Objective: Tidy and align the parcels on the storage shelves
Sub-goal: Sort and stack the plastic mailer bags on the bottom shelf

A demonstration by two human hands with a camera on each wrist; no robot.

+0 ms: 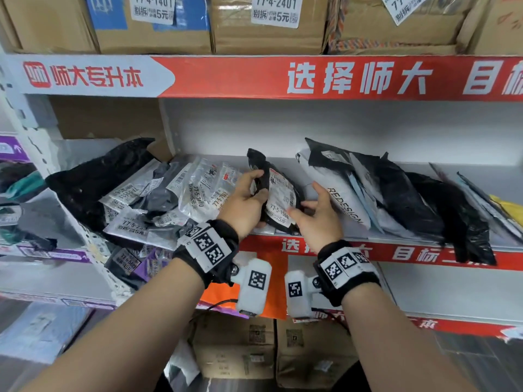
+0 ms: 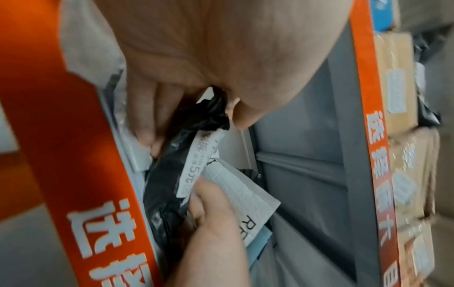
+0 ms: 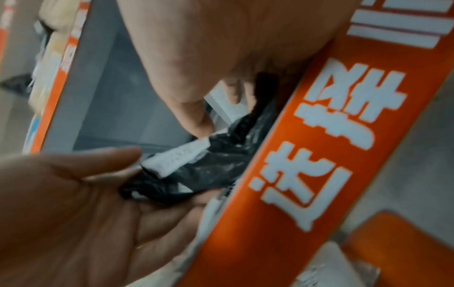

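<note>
The black parcel (image 1: pixel 278 193) stands near upright at the centre of the head view, on the middle shelf (image 1: pixel 353 237), its lower end close to the shelf's front edge. A white label covers its facing side.

The left hand (image 1: pixel 243 205) grips the parcel's left edge, thumb on the front face near the top, fingers curled behind. The right hand (image 1: pixel 317 213) holds the lower right edge; its fingers are curled against the black film, thumb raised clear of it.

Right of centre, a white parcel (image 1: pixel 339 193) printed "REDESIGN" leans leftward, just beside the right hand. Behind it a row of black and white bags (image 1: pixel 410 199) leans the same way toward the right of the frame.

Left of centre, a loose heap of grey and clear bags (image 1: pixel 169 199) lies flat and overlapping; some overhang the front edge.

Open room: a bare strip of shelf shows behind the black parcel up to the white back wall (image 1: pixel 339 128). The red strip (image 1: pixel 283 77) of the shelf above, at the top of the frame, limits headroom. Cardboard boxes (image 1: pixel 268 24) stand on that upper shelf.
</note>
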